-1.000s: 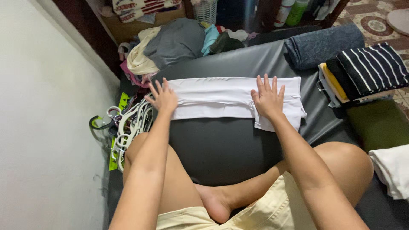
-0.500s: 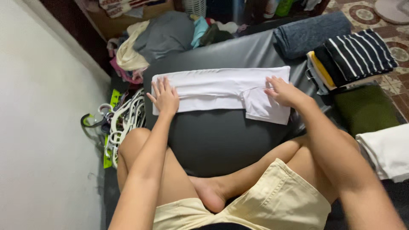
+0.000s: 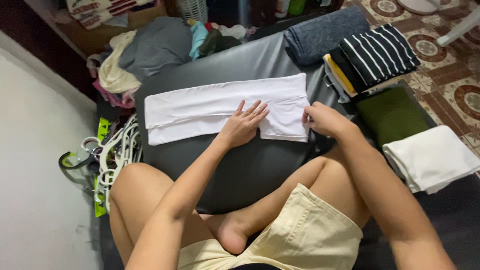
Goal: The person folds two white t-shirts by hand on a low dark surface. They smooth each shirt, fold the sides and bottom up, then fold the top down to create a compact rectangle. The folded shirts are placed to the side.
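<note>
Under your left hand (image 3: 243,127) the white garment (image 3: 220,107) is smooth, matt cloth, and your right hand (image 3: 324,119) pinches its edge. It lies on a black cushion (image 3: 250,165) with a faintly glossy, leather-like skin. At nine o'clock the hangers (image 3: 112,155) look like shiny plastic; at two o'clock sits a striped knit stack (image 3: 377,52)

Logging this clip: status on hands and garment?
Left hand flat on white garment. Right hand pinching its right edge. Garment in a long strip on black cushion. Nothing obstructing.
</note>
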